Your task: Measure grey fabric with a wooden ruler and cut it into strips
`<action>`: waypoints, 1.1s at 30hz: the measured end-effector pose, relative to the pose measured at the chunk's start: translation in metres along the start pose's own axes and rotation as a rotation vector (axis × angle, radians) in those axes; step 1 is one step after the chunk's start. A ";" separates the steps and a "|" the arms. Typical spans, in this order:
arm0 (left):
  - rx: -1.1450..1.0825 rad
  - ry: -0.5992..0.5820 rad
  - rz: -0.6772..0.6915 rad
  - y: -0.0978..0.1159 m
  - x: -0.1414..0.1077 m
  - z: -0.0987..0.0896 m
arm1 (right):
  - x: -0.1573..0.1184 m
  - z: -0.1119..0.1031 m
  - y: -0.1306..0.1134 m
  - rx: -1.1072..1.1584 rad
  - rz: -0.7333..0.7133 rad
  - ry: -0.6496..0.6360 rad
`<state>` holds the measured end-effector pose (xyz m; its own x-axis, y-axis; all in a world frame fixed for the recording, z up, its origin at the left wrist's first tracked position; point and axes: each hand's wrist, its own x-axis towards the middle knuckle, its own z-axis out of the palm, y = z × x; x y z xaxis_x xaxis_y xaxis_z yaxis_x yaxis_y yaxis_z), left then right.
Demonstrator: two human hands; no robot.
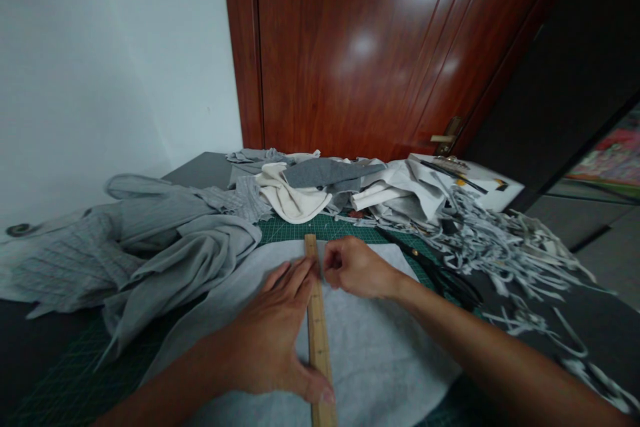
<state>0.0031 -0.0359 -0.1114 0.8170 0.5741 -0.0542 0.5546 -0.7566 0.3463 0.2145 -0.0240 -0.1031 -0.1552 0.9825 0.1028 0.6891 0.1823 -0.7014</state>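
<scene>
A light grey piece of fabric [370,340] lies spread over a green cutting mat [270,232]. Lengthwise across its middle runs a wooden ruler [318,320]. My left hand [280,327] rests on the ruler with its fingers stretched out, the fingertips near the far end and the thumb on the near part. Just right of the ruler's far end, my right hand [357,268] is closed in a pinch low over the fabric. Whatever its fingers hold, if anything, is hidden. Black-handled scissors [445,277] lie on the mat to the right of the fabric.
Crumpled grey garments [145,240] are heaped at the left. Cream and grey cloth pieces [295,190] pile up along the back. A tangle of thin fabric strips [495,247] covers the right side, beside a white board [493,183]. A brown door [345,53] stands behind the table.
</scene>
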 end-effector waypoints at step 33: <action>0.005 0.086 0.043 -0.010 0.003 0.010 | 0.013 0.014 0.003 -0.149 -0.013 0.139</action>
<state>0.0018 -0.0295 -0.1249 0.8235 0.5658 0.0409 0.5205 -0.7824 0.3419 0.2044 -0.0113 -0.1141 -0.0730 0.9739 0.2151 0.7864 0.1889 -0.5881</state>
